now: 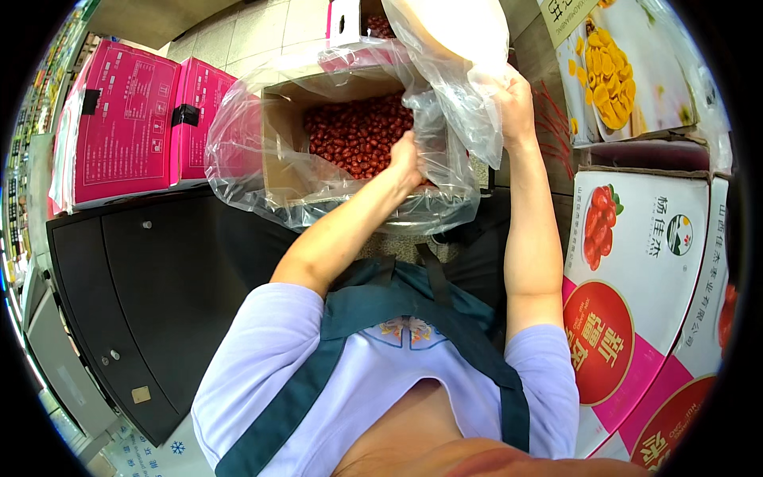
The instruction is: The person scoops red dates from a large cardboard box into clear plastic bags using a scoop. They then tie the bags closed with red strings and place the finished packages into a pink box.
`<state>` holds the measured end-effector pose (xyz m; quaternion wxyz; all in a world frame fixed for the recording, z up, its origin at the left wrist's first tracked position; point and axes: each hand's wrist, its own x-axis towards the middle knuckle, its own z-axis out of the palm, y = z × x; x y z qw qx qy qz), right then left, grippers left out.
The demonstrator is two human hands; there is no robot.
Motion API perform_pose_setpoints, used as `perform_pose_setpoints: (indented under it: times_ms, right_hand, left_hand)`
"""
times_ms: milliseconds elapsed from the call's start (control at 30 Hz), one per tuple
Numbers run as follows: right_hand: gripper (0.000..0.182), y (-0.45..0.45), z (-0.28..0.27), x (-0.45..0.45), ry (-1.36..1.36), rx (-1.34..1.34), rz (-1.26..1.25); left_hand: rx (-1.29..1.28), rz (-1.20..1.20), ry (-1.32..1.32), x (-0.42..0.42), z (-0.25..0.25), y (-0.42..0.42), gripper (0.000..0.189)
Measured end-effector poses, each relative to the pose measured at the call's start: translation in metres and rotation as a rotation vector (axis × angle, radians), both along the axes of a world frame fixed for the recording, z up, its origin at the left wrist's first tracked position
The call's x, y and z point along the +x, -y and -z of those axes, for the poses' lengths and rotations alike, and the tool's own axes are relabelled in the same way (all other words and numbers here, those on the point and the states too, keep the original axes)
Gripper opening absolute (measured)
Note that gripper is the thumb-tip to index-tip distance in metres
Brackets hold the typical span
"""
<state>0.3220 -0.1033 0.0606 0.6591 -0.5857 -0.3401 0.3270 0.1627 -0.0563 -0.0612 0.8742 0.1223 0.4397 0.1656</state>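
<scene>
An open cardboard box [280,143] before me is lined with a clear plastic bag [238,143] that spills over its rim. Red jujubes [351,134] lie inside it. My left hand [408,160] reaches into the box at the right side of the fruit, against the crumpled plastic. Its fingers look curled, but whether they grip plastic or fruit is hidden. At the box's upper right, my right hand [515,104] is raised and grips gathered clear plastic [459,89]. Pale, brightly lit plastic [459,27] bulges above and beside that hand.
Pink cartons [128,119] stand at the left above a dark cabinet [161,268]. Another open box of jujubes [379,27] is beyond the lined box. At the right are printed white and pink cartons [638,226], with red strips [551,128] on the floor beside them.
</scene>
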Motion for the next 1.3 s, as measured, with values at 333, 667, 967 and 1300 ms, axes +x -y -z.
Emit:
perform_pose_setpoints:
  times_ms: [333, 667, 967, 1300]
  right_hand:
    - [0.019, -0.01, 0.012, -0.005, 0.033, 0.063, 0.011]
    - [0.02, -0.025, 0.023, -0.007, 0.046, 0.051, -0.008]
    - [0.026, -0.025, -0.007, -0.031, 0.331, 0.089, 0.005]
    - [0.028, -0.031, -0.038, -0.108, 1.147, -0.466, -0.473]
  left_hand:
    - [0.421, -0.186, -0.249, -0.148, -0.127, -0.095, 0.029]
    - [0.312, -0.13, -0.309, -0.155, -0.109, -0.117, 0.022]
    - [0.42, 0.204, -0.046, -0.065, -0.034, -0.046, 0.026]
    - [1.68, 0.98, -0.3, -0.108, -0.025, -0.007, 0.062]
